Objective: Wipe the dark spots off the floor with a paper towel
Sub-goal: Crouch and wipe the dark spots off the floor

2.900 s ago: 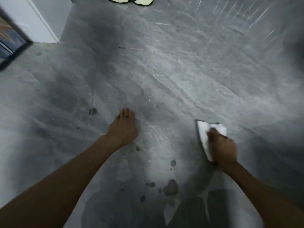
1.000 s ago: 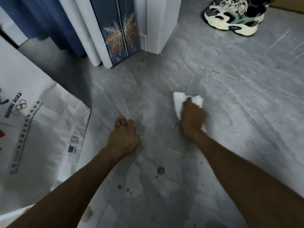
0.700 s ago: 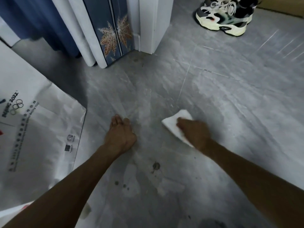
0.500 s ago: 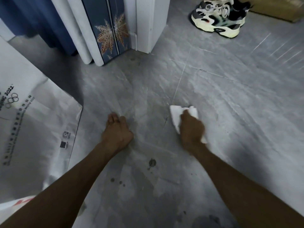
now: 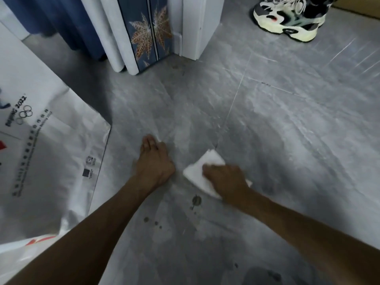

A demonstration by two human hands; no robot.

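Note:
My right hand (image 5: pixel 225 177) holds a folded white paper towel (image 5: pixel 200 168) down on the grey floor, just right of my left hand. My left hand (image 5: pixel 153 161) rests on the floor tile with its fingers pointing away from me and holds nothing. A round dark spot (image 5: pixel 196 200) lies on the floor just below the towel, toward me. Two or three smaller dark spots (image 5: pixel 146 219) sit further left, beside my left forearm. More dark marks (image 5: pixel 273 275) show at the bottom edge.
A large white printed bag (image 5: pixel 51 153) lies on the floor at the left. Blue curtain and a leaf-patterned panel (image 5: pixel 150 36) stand at the back beside a white post. A sneaker (image 5: pixel 287 19) sits at the back right. A grout line (image 5: pixel 234 103) runs away from the towel.
My right hand has slid the towel back toward me and leftward, turning it, so it now lies close to my left hand. The left hand stayed planted.

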